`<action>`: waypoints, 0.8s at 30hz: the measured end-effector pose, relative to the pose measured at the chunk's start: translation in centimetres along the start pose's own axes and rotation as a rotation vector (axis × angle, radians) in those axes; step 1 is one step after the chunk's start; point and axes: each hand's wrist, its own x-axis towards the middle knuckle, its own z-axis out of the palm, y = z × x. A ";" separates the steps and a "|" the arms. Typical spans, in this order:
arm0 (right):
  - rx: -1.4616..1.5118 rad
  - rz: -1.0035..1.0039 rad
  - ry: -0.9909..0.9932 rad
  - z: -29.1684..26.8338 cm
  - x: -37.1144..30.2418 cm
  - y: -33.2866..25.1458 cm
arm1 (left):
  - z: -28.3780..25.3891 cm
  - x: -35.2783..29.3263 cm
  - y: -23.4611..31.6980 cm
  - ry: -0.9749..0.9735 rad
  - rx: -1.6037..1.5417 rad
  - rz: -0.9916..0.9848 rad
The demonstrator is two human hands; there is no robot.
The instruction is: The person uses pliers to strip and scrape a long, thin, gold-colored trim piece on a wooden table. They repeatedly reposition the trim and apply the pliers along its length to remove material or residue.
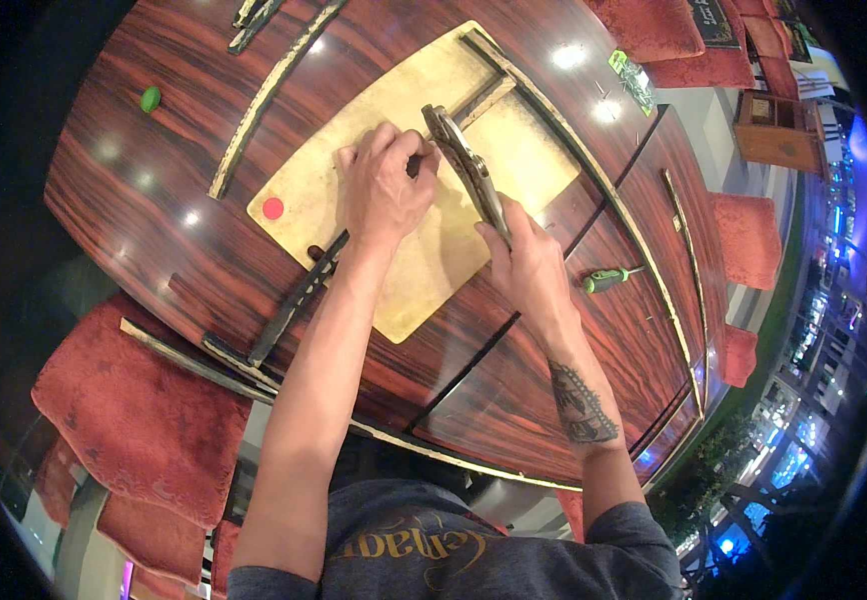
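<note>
My left hand [386, 190] is closed over a yellow board [409, 305], its fingers curled together; what they pinch, if anything, is hidden. A dark strip [299, 305] runs under my left wrist. A light-faced strip [489, 100] lies beyond the hand, roughly in line with it; I cannot tell whether they are one piece. My right hand [529, 250] grips a worn metal hand tool [474, 165] by its handle. The tool's head is tilted up and away, just right of my left fingers. Its exact kind is unclear.
Long dark strips with pale, rough edges lie about the glossy wooden table [204, 235], including one long strip [614, 195] at right. A green-handled screwdriver [606, 280], a small green object [151, 99] and a green packet [632, 80] lie there. Red chairs [144, 410] stand around.
</note>
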 end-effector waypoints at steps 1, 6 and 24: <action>0.002 0.004 -0.001 0.0 0.0 -0.1 | -0.1 -0.1 -0.2 0.007 0.016 0.005; 0.121 0.009 0.137 0.5 -0.9 -0.4 | -0.1 0.2 0.2 0.001 -0.019 -0.010; 0.191 0.115 0.091 0.5 -0.9 -0.9 | -0.2 -0.1 0.0 -0.013 -0.024 -0.014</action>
